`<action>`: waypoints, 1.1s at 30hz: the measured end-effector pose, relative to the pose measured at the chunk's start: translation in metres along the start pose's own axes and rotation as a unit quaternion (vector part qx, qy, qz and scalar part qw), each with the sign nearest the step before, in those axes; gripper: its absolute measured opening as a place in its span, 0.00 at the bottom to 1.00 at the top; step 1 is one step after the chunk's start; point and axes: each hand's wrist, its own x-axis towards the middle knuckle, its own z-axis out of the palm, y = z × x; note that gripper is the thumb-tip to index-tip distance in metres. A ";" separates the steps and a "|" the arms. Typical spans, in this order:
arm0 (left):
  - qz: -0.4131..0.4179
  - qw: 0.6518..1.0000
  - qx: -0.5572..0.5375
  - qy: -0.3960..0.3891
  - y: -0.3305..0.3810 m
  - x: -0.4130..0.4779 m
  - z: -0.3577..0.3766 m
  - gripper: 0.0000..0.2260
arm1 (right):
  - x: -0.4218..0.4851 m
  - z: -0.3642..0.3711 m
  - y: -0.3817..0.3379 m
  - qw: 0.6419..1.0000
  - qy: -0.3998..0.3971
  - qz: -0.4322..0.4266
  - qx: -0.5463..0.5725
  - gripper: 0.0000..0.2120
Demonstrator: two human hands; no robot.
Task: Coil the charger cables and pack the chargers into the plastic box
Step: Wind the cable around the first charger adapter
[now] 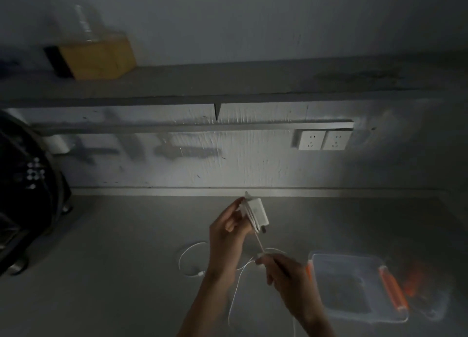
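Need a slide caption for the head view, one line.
Left hand holds white charger; right hand winds its cable beside the plastic box.

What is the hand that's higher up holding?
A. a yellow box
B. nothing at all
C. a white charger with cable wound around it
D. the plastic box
C: the left hand grips a white charger with turns of white cable around it, while the right hand pinches the cable lower down; the plastic box sits untouched on the counter to the right.
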 end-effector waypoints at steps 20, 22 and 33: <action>0.021 0.964 0.067 -0.257 0.016 -0.064 0.015 0.24 | 0.076 -0.134 -0.077 0.947 -0.051 -0.251 -0.192 0.06; 0.026 0.975 0.047 -0.216 0.030 -0.059 0.009 0.24 | 0.078 -0.108 -0.043 0.982 -0.064 -0.172 -0.046 0.12; -0.052 0.984 -0.144 0.089 -0.001 0.022 -0.012 0.16 | 0.002 0.018 0.005 0.997 0.018 -0.071 -0.017 0.08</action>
